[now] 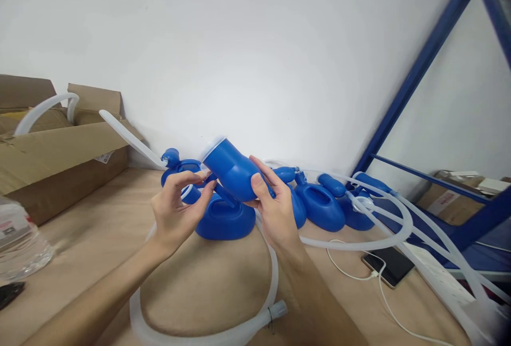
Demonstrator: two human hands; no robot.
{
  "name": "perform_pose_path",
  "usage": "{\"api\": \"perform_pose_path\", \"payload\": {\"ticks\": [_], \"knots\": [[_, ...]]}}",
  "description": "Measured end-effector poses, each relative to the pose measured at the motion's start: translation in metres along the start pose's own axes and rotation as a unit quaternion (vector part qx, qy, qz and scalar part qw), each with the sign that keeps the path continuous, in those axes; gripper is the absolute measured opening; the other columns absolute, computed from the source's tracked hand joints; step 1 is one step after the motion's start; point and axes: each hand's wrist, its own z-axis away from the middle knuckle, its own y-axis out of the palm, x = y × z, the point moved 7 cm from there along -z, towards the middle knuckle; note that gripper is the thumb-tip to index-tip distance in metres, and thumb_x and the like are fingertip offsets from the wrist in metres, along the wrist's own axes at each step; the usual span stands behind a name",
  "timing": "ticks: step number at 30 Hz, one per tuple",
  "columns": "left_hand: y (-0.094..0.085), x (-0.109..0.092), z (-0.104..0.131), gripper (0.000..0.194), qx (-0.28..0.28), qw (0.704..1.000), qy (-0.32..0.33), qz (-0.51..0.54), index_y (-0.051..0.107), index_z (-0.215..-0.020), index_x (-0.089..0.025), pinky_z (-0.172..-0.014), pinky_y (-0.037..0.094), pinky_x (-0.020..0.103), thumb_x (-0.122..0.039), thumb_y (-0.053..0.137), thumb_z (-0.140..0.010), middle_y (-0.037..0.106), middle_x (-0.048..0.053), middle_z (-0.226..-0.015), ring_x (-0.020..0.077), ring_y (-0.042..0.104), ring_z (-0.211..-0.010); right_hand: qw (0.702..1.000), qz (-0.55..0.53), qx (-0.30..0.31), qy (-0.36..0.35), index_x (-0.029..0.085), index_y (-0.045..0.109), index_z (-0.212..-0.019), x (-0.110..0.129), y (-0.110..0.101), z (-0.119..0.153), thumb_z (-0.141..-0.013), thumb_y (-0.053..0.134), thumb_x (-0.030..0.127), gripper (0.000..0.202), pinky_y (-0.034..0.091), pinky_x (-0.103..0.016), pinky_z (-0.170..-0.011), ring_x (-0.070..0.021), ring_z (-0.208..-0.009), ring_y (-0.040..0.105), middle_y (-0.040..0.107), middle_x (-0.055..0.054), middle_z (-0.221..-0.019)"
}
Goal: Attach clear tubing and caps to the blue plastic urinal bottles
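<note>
My right hand (273, 202) is wrapped round a hollow blue plastic funnel piece (235, 167) with a white rim, tilted up to the left. Beside the rim, the thumb and forefinger of my left hand (179, 207) pinch together; a bit of dark blue shows at their tips, too small to make out. Just behind and below stands a blue plastic bottle (225, 223) with a loop handle. A small blue open-ended piece (190, 194) shows partly behind my left hand. In front, a translucent white hose (191, 335) curves over the table, its end fitting tied with a thin wire.
More blue bottles (319, 207) with hoses stand along the wall at right, another bottle (171, 158) at left. An open cardboard box (80, 170) is far left, near a clear plastic bottle (24, 239). A phone (391, 266) on a white cable lies right, by a blue metal frame (419, 64).
</note>
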Motion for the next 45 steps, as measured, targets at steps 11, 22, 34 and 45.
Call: {"api": "perform_pose_path", "payload": {"ticks": [11, 22, 34, 45], "knots": [[-0.001, -0.007, -0.01, 0.032, 0.014, 0.997, -0.053, 0.052, 0.064, -0.099, -0.022, -0.09, 0.062, 0.036, -0.011, 0.085, -0.076, 0.076, 0.002, -0.098, 0.0201, 0.076, -0.096, 0.999, -0.049, -0.003, 0.019, 0.028, 0.067, -0.136, -0.008, -0.003, -0.012, -0.086, 0.072, 0.063, 0.061, 0.066, -0.043, -0.086, -0.0281, -0.115, 0.069, 0.068, -0.008, -0.134], [0.026, 0.021, -0.015, 0.076, 0.271, 0.865, -0.362, 0.219, 0.052, -0.139, -0.03, -0.063, 0.064, 0.031, -0.039, 0.087, -0.072, 0.064, 0.01, -0.132, 0.0211, 0.075, -0.082, 0.981, 0.124, 0.14, 0.051, 0.026, 0.074, -0.125, -0.006, -0.021, -0.025, -0.088, 0.069, 0.065, 0.054, 0.062, -0.03, -0.067, -0.0243, -0.094, 0.075, 0.075, -0.006, -0.116], [0.017, 0.049, -0.015, 0.065, 0.361, 0.884, -0.243, -0.173, 0.05, -0.095, -0.024, -0.063, 0.053, 0.037, -0.069, 0.082, -0.06, 0.069, 0.003, -0.089, 0.0296, 0.071, -0.078, 0.898, 0.417, 0.122, 0.07, 0.023, 0.057, -0.148, -0.091, -0.06, -0.053, -0.097, 0.061, 0.054, 0.059, 0.041, -0.047, -0.117, -0.0303, -0.136, 0.058, 0.061, -0.013, -0.148], [0.036, 0.042, 0.008, 0.049, 0.338, 0.9, -0.187, -0.202, 0.046, -0.094, -0.024, -0.072, 0.052, 0.039, -0.06, 0.074, -0.074, 0.07, 0.008, -0.103, 0.0324, 0.071, -0.092, 0.842, 0.495, 0.199, 0.083, 0.018, 0.066, -0.128, -0.131, -0.054, -0.047, -0.088, 0.074, 0.047, 0.05, 0.049, -0.04, -0.102, -0.0296, -0.117, 0.065, 0.069, -0.013, -0.127]]}}
